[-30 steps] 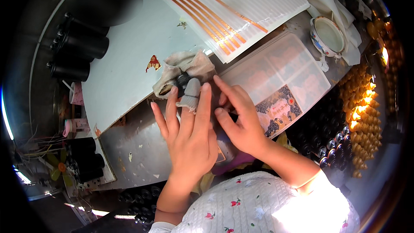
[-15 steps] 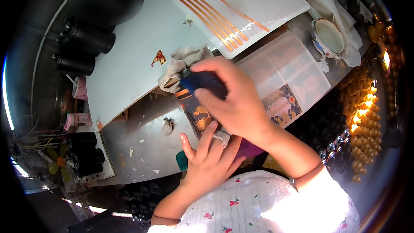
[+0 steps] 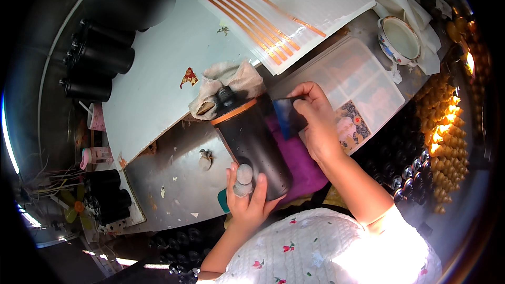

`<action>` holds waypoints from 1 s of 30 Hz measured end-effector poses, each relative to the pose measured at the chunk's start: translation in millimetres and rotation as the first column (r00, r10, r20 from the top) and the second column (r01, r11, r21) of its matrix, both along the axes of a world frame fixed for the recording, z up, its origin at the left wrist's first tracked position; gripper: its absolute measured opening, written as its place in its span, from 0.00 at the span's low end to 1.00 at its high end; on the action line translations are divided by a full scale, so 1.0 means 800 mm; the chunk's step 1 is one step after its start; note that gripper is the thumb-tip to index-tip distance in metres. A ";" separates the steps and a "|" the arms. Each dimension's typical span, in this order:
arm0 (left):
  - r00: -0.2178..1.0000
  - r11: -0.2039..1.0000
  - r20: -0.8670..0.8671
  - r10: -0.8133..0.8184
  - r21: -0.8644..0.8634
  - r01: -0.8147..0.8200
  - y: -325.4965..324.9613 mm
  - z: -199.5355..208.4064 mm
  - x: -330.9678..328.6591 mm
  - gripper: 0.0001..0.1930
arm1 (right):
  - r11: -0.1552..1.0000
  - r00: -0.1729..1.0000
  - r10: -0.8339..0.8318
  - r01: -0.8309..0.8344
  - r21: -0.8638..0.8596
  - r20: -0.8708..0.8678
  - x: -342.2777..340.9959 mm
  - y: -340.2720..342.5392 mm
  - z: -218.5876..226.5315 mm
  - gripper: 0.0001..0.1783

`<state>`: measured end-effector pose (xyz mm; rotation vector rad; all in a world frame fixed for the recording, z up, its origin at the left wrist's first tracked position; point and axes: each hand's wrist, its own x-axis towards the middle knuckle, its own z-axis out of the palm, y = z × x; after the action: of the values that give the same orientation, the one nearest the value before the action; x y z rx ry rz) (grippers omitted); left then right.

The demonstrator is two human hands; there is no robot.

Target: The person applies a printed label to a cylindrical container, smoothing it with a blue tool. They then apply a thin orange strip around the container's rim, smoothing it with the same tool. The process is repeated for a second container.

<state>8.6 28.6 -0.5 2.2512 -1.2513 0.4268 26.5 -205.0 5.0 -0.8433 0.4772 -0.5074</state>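
Your right hand shifts off the black cylinder to its 2 o'clock side, pinching a dark blue flat piece. At 11 o'clock a bunched cloth props the cylinder's neck, seemingly against rolling, while your left hand holds its base at 6 o'clock, apparently to steady it.

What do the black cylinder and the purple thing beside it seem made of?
The black cylinder looks like coated metal or plastic; its smooth, low-gloss side leaves that open. The purple cloth seems a matte textile, judging by its soft folds.
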 end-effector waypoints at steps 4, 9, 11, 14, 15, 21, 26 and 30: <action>0.993 0.997 -0.117 -0.031 -0.071 0.023 0.013 -0.019 0.001 0.43 | 0.729 0.990 0.136 -0.122 -0.674 -0.032 -0.006 0.017 0.039 0.20; 0.993 0.992 -0.094 -0.064 -0.111 0.054 0.012 -0.022 0.008 0.42 | 0.133 0.997 0.071 0.004 -0.991 0.014 -0.003 0.020 0.059 0.32; 0.995 0.992 -0.084 -0.062 -0.112 0.052 0.012 -0.024 0.007 0.42 | 0.070 0.998 0.067 0.005 -0.998 0.010 -0.003 0.021 0.061 0.34; 0.994 0.995 -0.097 -0.041 -0.093 0.031 0.016 -0.028 0.003 0.42 | 0.015 0.997 0.069 -0.018 -1.000 -0.017 -0.004 0.020 0.066 0.34; 0.994 0.995 -0.099 -0.039 -0.093 0.029 0.017 -0.029 0.003 0.42 | 0.019 0.998 0.063 -0.017 -1.000 -0.016 -0.004 0.021 0.065 0.34; 0.991 0.999 -0.137 -0.013 -0.051 0.006 0.027 -0.036 -0.004 0.44 | 0.120 1.000 0.019 0.009 -0.993 0.012 -0.009 0.025 0.052 0.33; 0.919 0.990 -0.392 0.032 -0.111 -0.082 0.008 0.004 -0.001 0.51 | 0.410 0.999 0.002 -0.044 -0.911 -0.048 -0.016 0.031 0.050 0.33; 0.875 0.991 -0.482 0.047 -0.088 -0.101 -0.037 0.048 0.034 0.55 | 0.337 0.998 0.048 -0.043 -0.940 -0.028 -0.014 0.028 0.042 0.32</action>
<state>35.6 -0.8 37.8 2.1341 -0.8618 -0.0443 15.5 -182.6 39.0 -2.0166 0.0828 -0.7457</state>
